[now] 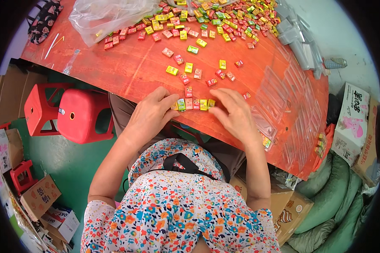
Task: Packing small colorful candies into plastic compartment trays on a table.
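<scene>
A short row of small candy-like boxes [188, 103], yellow, green, red and pink, lies side by side near the table's front edge. At its left end, my left hand [153, 111] has thumb and forefinger around a yellow box [175, 106]. My right hand [235, 114] closes thumb and forefinger about another yellow box [211, 103] at the right end. Just above the row's middle, touching or nearly so, sits a single red box [188, 91]. Several loose boxes, such as a yellow one [172, 70], are scattered a little farther off.
A big heap of the same boxes [223, 21] covers the far side of the red table [126, 71], beside a clear plastic bag [109, 19]. Clear plastic trays [297, 109] lie to the right. Red stools [81, 114] stand at left, cartons [291, 215] at lower right.
</scene>
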Motion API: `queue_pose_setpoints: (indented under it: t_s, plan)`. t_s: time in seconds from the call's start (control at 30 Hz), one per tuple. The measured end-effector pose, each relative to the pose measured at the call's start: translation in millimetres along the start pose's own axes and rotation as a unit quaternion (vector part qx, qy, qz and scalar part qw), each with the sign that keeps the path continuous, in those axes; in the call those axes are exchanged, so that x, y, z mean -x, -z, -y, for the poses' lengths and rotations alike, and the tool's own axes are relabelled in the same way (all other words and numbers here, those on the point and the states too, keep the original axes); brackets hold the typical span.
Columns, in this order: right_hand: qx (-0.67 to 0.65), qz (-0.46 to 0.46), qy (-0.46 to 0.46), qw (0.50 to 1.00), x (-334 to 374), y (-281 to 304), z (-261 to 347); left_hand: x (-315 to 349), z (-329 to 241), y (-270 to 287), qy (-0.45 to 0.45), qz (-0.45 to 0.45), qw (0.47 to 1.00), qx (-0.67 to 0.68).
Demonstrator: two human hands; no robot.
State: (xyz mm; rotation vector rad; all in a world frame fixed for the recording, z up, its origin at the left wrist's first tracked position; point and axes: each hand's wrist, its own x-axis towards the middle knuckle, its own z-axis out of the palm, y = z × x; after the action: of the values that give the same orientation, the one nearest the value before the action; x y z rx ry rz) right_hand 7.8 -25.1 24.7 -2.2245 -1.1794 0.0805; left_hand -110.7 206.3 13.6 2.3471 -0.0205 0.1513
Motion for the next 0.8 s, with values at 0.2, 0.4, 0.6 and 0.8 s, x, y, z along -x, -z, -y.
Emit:
queue_pose_setpoints:
  t_s: [0.2,0.4,0.6,0.8]
  plan:
    - [0.19,0.005,0.144,0.971,-36,1,-21,1,1,1,-0.01,-0.008,1.0,-0.016]
    - [0.177,0.022,0.037,0.983,-17,9,-10,6,2,1,0.0,-0.014,1.0,0.0]
    - [0.08,-0.006,-0.125,0.989,10,4,7,1,-2,2,0.001,-0.008,1.0,-0.011]
    - [-0.01,0.038,-0.209,0.977,12,4,13,-2,-3,3,0.012,0.009,1.0,-0.014]
